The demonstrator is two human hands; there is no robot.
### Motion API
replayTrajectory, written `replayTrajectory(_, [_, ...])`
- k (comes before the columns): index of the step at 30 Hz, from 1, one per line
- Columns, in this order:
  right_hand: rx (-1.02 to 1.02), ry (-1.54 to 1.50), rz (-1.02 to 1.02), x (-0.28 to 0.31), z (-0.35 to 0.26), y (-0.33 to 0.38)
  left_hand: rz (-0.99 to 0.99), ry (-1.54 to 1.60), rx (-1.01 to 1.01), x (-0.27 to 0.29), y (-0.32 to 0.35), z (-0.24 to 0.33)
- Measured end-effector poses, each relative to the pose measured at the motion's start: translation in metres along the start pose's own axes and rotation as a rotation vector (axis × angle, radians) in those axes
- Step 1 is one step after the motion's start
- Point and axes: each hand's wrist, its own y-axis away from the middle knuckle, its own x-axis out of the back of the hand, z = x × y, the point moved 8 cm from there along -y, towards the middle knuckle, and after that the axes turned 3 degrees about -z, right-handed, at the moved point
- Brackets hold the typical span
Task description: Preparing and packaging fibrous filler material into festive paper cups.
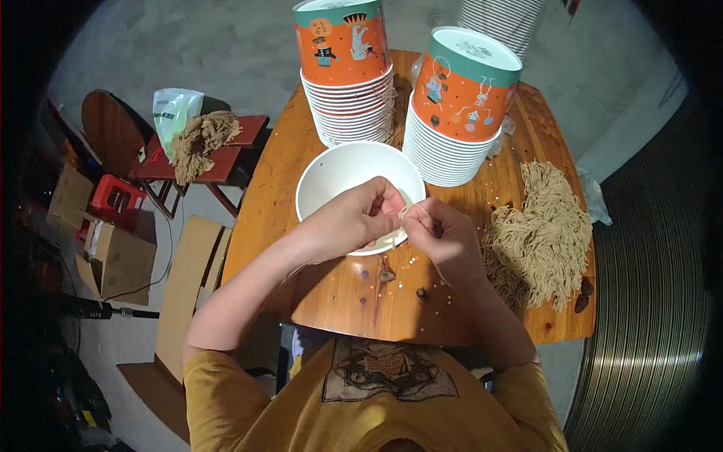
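Over the near right rim of a white paper bucket [331, 177], my two hands meet. A thin beige string [407, 213] runs between their fingertips in a small loop. My left hand [354, 216] pinches one part of it between thumb and fingers. My right hand [448, 237] grips the other part, fingers curled. The bucket's open mouth faces me, and its inside is white; my left hand hides part of it. Right of my right hand lies a large heap of beige strings [550, 233] on the wooden table [346, 301].
Two tall stacks of upside-down orange and green buckets, a left stack [343, 53] and a right stack [463, 98], stand behind the bucket. More strings [203, 143] lie on a red bench [245, 132] at left. Cardboard boxes [124, 260] and a red stool [117, 200] occupy the left floor.
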Motion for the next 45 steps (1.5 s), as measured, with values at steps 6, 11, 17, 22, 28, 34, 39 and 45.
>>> replayTrajectory(6, [-0.002,0.011,0.053,-0.010,-0.006,0.000,-0.051,0.048,-0.017,0.002,0.010,-0.008])
replayTrajectory(11, [0.305,-0.135,0.147,-0.006,0.019,0.001,-0.046,-0.032,0.023,0.000,-0.004,-0.009])
replayTrajectory(17, [0.159,-0.317,0.005,-0.021,0.007,-0.003,0.012,0.088,0.235,0.007,0.001,-0.017])
replayTrajectory(22, [0.331,-0.272,0.207,-0.022,0.019,0.002,0.053,0.163,0.254,0.023,0.001,-0.046])
replayTrajectory(28, [0.336,-0.330,0.203,-0.024,0.014,0.008,-0.118,0.265,0.292,0.026,0.002,-0.051])
replayTrajectory(34, [0.371,-0.359,0.170,-0.020,0.012,0.002,-0.160,0.331,0.284,0.019,-0.006,-0.051])
replayTrajectory(39, [0.394,-0.433,0.094,-0.038,0.000,-0.012,0.053,0.293,0.268,0.040,0.025,-0.034])
replayTrajectory(45, [-0.008,-0.434,-0.022,-0.009,0.033,0.016,-0.177,0.170,0.285,-0.004,-0.006,-0.031])
